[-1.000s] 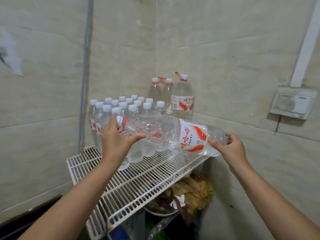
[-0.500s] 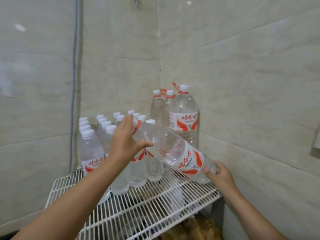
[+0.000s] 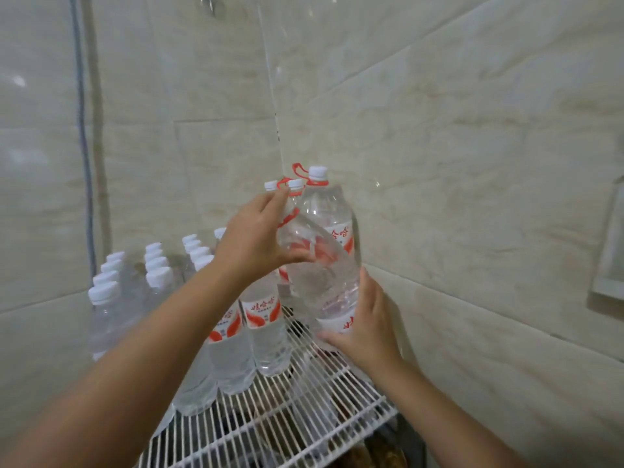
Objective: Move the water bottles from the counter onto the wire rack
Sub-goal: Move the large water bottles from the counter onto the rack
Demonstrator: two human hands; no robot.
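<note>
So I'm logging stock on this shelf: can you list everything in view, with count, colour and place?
large clear plastic water bottle: one, red-and-white label, tilted, held in both hands above the rack's right side
tall clear handled bottles: three, white caps, red handles, back corner
small clear white-capped bottles: over a dozen, exact count unclear, rack's left and middle
white wire rack: one, in the corner
beige tiled walls: two, behind
left hand: grips the bottle's upper part
right hand: holds its base
</note>
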